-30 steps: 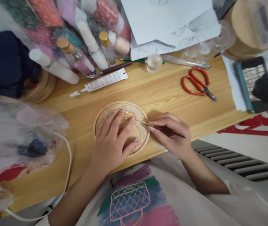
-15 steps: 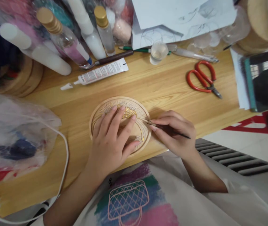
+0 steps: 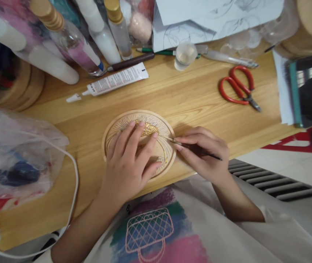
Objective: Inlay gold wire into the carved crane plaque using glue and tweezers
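A round wooden plate (image 3: 117, 118) with fine drawn lines and gold wire (image 3: 150, 128) lies near the table's front edge. My left hand (image 3: 130, 157) rests flat on it with the fingers spread, hiding much of its left and lower part. At the plate's right rim, my right hand (image 3: 206, 151) pinches a thin dark tool (image 3: 191, 147), probably tweezers, its tip over the lines right of the gold wire. Whether the tip holds anything is too small to tell.
Behind the plate lie a white tube (image 3: 119, 79), a small clear cup (image 3: 185, 55) and red-handled pliers (image 3: 238, 87). Bottles (image 3: 76, 49) crowd the back left. A plastic bag (image 3: 49, 146) and white cable (image 3: 76, 179) are at left, a phone (image 3: 311, 89) at right.
The camera view has shifted slightly. Both hands, the plate and the thin tool keep nearly the same places relative to each other.
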Tool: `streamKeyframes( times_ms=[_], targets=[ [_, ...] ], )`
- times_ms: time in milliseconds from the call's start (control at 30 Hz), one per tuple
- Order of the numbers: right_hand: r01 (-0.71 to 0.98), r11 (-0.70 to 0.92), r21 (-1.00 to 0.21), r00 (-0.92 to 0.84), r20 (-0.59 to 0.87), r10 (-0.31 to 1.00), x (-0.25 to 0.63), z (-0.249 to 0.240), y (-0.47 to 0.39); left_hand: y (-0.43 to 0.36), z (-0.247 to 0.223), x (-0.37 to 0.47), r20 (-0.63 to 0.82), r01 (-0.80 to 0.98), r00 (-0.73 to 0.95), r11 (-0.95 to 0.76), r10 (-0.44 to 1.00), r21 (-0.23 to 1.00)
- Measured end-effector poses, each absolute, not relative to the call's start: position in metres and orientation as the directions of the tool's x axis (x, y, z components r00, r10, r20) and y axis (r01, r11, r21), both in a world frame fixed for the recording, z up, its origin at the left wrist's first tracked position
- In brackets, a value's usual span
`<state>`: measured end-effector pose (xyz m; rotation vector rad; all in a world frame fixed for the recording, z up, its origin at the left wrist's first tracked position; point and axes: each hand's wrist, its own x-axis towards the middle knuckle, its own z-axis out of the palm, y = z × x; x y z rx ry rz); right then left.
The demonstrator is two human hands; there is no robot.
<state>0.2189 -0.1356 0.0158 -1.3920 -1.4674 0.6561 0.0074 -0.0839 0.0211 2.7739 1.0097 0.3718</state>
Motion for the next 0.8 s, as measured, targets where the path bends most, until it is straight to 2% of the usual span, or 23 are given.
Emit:
streamKeyframes(
  times_ms=[367,600,800],
  targets=[
    [0.424,0.193,-0.885,0.137,0.273,0.952,0.2187,0.0164,-0.1352,-0.0850,0.0197,0.0069,0.163,0.617,0.729,-0.741,0.665,0.263],
    [0.427,0.199,-0.882,0.138,0.281,0.950,0.2190,0.0167,-0.1346,-0.0834,0.0221,0.0077,0.170,0.601,0.750,-0.766,0.639,0.230],
    [0.430,0.133,-0.893,0.251,0.260,0.932,0.2200,0.0154,-0.1373,-0.0838,0.0198,0.0072,0.184,0.611,0.733,-0.753,0.655,0.243]
  ],
)
